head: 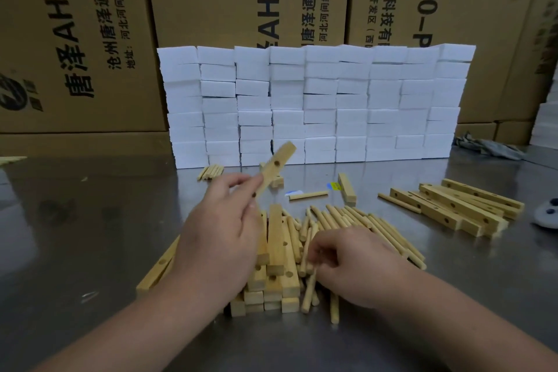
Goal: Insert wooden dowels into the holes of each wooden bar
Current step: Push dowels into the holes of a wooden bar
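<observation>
Left hand pinches blurred bar; right hand blurred among dowels, grip unclear

"AH4.0" on cardboard boxes

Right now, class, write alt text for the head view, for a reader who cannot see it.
The left hand holds up a holed wooden bar while the right hand sits curled over loose dowels on a metal table; white blocks stand stacked behind.

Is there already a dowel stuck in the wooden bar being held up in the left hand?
No, the two holes visible in the bar that the left hand holds are dark and empty.
</observation>
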`<state>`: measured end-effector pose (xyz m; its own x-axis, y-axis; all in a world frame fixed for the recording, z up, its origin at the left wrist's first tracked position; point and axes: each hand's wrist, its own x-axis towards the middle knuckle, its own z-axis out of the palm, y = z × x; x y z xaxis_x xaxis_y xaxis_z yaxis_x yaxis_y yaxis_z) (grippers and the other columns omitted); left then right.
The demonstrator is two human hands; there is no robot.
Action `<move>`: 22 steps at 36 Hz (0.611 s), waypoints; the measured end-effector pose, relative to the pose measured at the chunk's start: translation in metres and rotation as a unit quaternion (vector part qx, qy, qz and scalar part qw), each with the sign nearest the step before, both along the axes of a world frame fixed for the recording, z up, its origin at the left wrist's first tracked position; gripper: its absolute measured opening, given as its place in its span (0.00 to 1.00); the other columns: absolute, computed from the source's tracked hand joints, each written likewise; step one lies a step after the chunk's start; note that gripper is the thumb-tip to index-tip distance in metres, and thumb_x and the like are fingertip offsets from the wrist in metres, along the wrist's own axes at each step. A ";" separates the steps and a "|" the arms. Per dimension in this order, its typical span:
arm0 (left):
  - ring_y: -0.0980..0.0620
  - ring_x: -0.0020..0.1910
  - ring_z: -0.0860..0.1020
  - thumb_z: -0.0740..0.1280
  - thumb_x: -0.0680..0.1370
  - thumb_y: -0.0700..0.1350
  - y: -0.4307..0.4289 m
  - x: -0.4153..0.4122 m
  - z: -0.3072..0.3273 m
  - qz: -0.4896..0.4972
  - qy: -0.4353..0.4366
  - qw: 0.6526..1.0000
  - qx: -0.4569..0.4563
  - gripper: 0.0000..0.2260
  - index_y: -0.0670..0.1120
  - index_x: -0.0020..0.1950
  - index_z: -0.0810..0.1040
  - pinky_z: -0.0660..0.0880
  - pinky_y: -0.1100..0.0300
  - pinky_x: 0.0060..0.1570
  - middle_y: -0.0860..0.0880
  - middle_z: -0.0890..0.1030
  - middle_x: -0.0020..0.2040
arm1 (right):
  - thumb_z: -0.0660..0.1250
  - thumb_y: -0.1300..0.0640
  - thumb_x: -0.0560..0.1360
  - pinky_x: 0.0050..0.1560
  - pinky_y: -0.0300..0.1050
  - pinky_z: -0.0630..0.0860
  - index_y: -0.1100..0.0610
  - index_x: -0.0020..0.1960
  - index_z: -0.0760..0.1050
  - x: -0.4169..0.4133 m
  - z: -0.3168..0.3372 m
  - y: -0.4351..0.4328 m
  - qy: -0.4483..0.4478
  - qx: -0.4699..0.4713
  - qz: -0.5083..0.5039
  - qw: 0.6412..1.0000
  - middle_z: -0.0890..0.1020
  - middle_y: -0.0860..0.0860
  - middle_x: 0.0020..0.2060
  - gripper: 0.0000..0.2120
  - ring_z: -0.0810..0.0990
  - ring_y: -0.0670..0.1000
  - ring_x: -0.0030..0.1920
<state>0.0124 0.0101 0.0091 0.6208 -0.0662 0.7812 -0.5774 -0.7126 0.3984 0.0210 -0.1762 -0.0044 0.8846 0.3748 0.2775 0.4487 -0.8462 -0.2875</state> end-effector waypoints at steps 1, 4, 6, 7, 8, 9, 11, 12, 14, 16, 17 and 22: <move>0.62 0.45 0.72 0.54 0.79 0.45 0.001 0.000 -0.003 0.003 0.003 1.000 0.014 0.18 0.50 0.66 0.74 0.71 0.63 0.34 0.64 0.68 0.52 | 0.61 0.52 0.70 0.33 0.33 0.63 0.42 0.45 0.73 -0.001 0.000 -0.001 0.009 -0.007 0.008 1.000 0.73 0.41 0.32 0.06 0.70 0.39 0.35; 0.61 0.42 0.72 0.55 0.78 0.43 0.001 0.000 -0.007 0.011 0.019 0.999 0.025 0.19 0.50 0.67 0.73 0.69 0.67 0.33 0.61 0.68 0.55 | 0.61 0.55 0.68 0.33 0.33 0.64 0.41 0.45 0.72 -0.001 0.002 -0.003 0.021 -0.025 0.024 0.999 0.73 0.42 0.32 0.09 0.71 0.40 0.35; 0.60 0.44 0.71 0.55 0.79 0.43 0.000 -0.001 -0.007 0.006 0.021 1.000 0.020 0.20 0.51 0.70 0.69 0.67 0.69 0.36 0.61 0.68 0.56 | 0.62 0.55 0.68 0.32 0.32 0.64 0.41 0.46 0.72 0.000 0.003 -0.004 0.022 -0.035 0.030 0.999 0.74 0.43 0.33 0.11 0.71 0.40 0.36; 0.59 0.44 0.71 0.55 0.79 0.43 0.000 -0.001 -0.007 0.005 0.023 1.000 0.019 0.20 0.52 0.72 0.66 0.66 0.68 0.39 0.61 0.68 0.57 | 0.62 0.55 0.68 0.32 0.32 0.64 0.41 0.46 0.72 0.000 0.003 -0.005 0.018 -0.039 0.033 0.999 0.74 0.43 0.34 0.11 0.71 0.40 0.37; 0.59 0.45 0.70 0.55 0.79 0.43 0.001 -0.001 -0.007 0.006 0.025 0.999 0.020 0.21 0.52 0.73 0.64 0.64 0.67 0.41 0.60 0.68 0.59 | 0.63 0.55 0.68 0.33 0.32 0.64 0.41 0.47 0.73 0.000 0.003 -0.005 0.011 -0.043 0.037 0.998 0.74 0.43 0.35 0.12 0.72 0.40 0.38; 0.58 0.48 0.70 0.55 0.79 0.44 0.001 -0.001 -0.007 0.009 0.024 0.999 0.023 0.21 0.51 0.73 0.63 0.63 0.65 0.44 0.59 0.68 0.61 | 0.64 0.54 0.68 0.33 0.31 0.64 0.41 0.49 0.73 0.001 0.002 -0.006 0.002 -0.049 0.042 0.998 0.74 0.42 0.36 0.12 0.71 0.40 0.39; 0.63 0.52 0.65 0.55 0.79 0.44 0.001 0.000 -0.007 0.011 0.017 0.999 0.039 0.21 0.47 0.73 0.65 0.59 0.71 0.49 0.56 0.69 0.63 | 0.65 0.52 0.69 0.37 0.29 0.63 0.41 0.54 0.73 0.002 0.001 -0.006 -0.019 -0.068 0.056 0.996 0.74 0.40 0.41 0.15 0.71 0.40 0.42; 0.67 0.51 0.62 0.55 0.78 0.44 0.001 0.000 -0.006 0.010 0.017 0.999 0.047 0.22 0.46 0.72 0.66 0.57 0.75 0.50 0.56 0.69 0.62 | 0.65 0.52 0.69 0.39 0.29 0.62 0.41 0.57 0.73 0.002 0.000 -0.005 -0.029 -0.079 0.063 0.994 0.75 0.39 0.44 0.17 0.70 0.40 0.44; 0.71 0.50 0.60 0.56 0.76 0.45 0.001 0.001 -0.006 0.004 0.019 0.999 0.046 0.22 0.44 0.70 0.69 0.54 0.83 0.49 0.57 0.68 0.58 | 0.65 0.50 0.71 0.44 0.31 0.61 0.42 0.60 0.72 0.002 -0.001 -0.005 -0.054 -0.097 0.071 0.991 0.76 0.39 0.49 0.18 0.70 0.40 0.49; 0.73 0.47 0.63 0.58 0.78 0.41 0.003 0.002 -0.006 -0.005 0.026 0.999 0.024 0.19 0.43 0.70 0.69 0.54 0.86 0.48 0.61 0.68 0.55 | 0.65 0.49 0.72 0.46 0.33 0.60 0.42 0.60 0.72 0.003 -0.002 -0.005 -0.079 -0.105 0.073 0.989 0.75 0.40 0.50 0.16 0.69 0.41 0.50; 0.75 0.48 0.65 0.59 0.78 0.40 0.003 0.003 -0.007 -0.009 0.029 0.999 0.012 0.19 0.44 0.70 0.69 0.56 0.86 0.47 0.63 0.68 0.52 | 0.65 0.49 0.72 0.47 0.34 0.59 0.42 0.60 0.72 0.003 -0.003 -0.005 -0.088 -0.108 0.072 0.988 0.75 0.40 0.50 0.16 0.69 0.41 0.50; 0.75 0.48 0.66 0.59 0.79 0.39 0.003 0.003 -0.009 -0.014 0.026 0.999 0.016 0.20 0.44 0.71 0.68 0.57 0.85 0.47 0.66 0.67 0.50 | 0.64 0.50 0.73 0.47 0.40 0.60 0.43 0.56 0.72 0.004 -0.006 -0.003 -0.120 -0.122 0.078 0.982 0.73 0.41 0.47 0.11 0.68 0.45 0.50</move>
<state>0.0158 0.0133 0.0002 0.6588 -0.1076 0.7446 -0.5756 -0.7094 0.4068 0.0251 -0.1796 -0.0102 0.7314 0.5820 0.3555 0.6086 -0.7922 0.0448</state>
